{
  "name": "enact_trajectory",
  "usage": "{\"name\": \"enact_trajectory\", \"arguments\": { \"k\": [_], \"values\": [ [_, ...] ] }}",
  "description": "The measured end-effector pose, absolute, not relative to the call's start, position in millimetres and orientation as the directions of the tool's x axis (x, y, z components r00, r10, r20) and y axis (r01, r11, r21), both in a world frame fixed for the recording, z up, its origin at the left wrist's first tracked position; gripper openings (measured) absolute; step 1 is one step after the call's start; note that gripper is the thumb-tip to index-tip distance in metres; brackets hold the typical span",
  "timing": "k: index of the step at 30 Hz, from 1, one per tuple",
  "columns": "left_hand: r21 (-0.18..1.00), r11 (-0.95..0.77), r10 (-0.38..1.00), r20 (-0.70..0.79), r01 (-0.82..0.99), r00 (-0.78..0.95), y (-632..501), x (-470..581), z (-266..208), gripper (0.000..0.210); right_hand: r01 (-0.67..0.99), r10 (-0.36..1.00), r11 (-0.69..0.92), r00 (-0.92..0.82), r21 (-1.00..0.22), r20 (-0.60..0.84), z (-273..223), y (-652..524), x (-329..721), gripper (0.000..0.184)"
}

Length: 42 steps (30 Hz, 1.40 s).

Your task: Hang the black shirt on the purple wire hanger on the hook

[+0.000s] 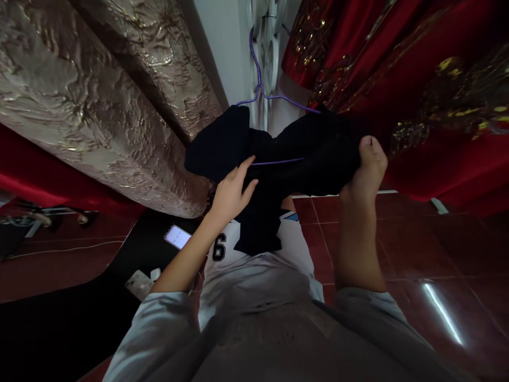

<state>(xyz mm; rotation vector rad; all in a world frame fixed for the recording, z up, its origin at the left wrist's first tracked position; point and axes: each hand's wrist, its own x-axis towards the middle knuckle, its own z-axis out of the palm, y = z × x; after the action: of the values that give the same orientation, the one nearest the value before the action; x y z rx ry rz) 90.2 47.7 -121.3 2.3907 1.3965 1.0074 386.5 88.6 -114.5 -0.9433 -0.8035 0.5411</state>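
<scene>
A dark navy or black garment (278, 175) hangs over a purple hanger (259, 79), whose hook points up and away from me. The hanger's lower bar shows as a short purple line across the cloth. My left hand (233, 193) lies against the garment's left part with fingers stretched and apart, near the end of that bar. On the right, my right hand (369, 164) is closed round the garment's edge and holds that side out. The lower end of the cloth rests over my lap.
Beige textured fabric (119, 95) hangs on the left, and red fabric with gold sequins (397, 79) on the right. A lit phone (177, 236) lies on a black surface (139, 233) at left, near a small white case (155, 274). The floor (401, 244) has red tiles.
</scene>
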Motion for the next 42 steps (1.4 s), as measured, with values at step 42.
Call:
{"name": "enact_trajectory", "arguments": {
  "k": [42],
  "values": [
    [0.770, -0.504, 0.778, 0.601, 0.390, -0.182, 46.7, 147.5, -213.7, 0.010, -0.097, 0.998, 0.027, -0.054, -0.995, 0.032, -152.9, 36.2, 268.9, 0.023]
  ]
}}
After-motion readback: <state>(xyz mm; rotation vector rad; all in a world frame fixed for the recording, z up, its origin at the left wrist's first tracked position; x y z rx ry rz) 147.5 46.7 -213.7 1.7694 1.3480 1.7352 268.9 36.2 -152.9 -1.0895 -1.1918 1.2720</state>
